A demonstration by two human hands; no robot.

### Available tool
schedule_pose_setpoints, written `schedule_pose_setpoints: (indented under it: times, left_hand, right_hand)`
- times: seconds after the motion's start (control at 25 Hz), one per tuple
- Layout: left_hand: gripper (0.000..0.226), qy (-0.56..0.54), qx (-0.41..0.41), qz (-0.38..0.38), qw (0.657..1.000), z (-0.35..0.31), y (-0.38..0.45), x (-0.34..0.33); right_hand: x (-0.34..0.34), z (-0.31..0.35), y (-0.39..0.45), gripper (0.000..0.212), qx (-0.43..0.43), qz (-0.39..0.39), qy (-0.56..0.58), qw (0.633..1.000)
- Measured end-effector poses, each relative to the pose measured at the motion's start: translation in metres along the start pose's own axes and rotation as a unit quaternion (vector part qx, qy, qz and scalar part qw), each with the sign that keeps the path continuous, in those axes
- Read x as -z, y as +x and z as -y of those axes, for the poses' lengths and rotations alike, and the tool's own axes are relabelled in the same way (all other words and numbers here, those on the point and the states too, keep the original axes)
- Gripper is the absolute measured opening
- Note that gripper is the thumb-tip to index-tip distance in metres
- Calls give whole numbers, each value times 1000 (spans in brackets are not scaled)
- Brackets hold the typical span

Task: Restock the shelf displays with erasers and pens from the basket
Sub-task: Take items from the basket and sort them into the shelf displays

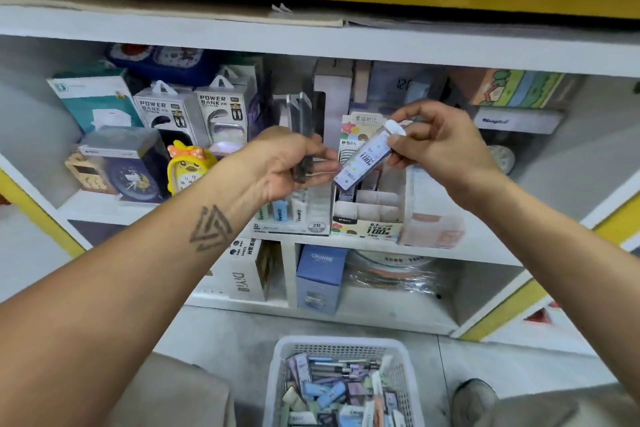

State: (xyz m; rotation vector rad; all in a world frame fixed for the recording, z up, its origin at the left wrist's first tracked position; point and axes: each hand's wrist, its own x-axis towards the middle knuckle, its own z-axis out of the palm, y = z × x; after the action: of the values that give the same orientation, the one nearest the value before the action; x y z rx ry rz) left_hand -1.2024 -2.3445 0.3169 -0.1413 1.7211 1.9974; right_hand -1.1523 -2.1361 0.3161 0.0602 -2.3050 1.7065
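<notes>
shelf (450, 246) facing me: my right hand (440, 146) is pinching a tube (367, 156), slanting down-left toward the display box (367, 218) just below; left hand (287, 163) is gripping dark pens (303, 166).

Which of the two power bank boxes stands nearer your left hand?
The right-hand power bank box; it stands closer to the left hand than its twin.

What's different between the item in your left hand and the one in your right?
The pale case in the right hand is light, printed with dots and "100", white-capped; the dark items in the left hand are blackish with no readable print. The pale case tilts, cap upward and lower end toward the display box; the dark items stand nearly upright. Both are slim and held at shelf height.
</notes>
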Motion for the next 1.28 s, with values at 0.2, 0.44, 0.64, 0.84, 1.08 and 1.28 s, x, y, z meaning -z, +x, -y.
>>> schedule_pose_setpoints:
  times: [0.2,0.44,0.64,0.84,1.08,1.28]
  left_hand:
    - [19,-1,-11,3,1000,1,5,-10]
    - [25,-27,-2,49,998,0,-3,-12]
    - [24,-18,-10,88,996,-1,-5,2]
    - [19,35,-27,110,993,-1,-7,8]
    - [20,131,-41,123,983,5,-9,-3]
    - [29,166,-38,22,985,1,0,7]
  right_hand:
    - [9,-11,0,19,46,19,-106,993]
    - [-12,-27,2,23,103,60,-278,953]
    - [-25,-34,-1,11,170,102,-350,915]
    - [-30,-23,3,16,76,27,-242,967]
    - [-30,-6,7,22,-112,2,91,990]
    - [-18,-9,8,18,-12,-2,-13,1000]
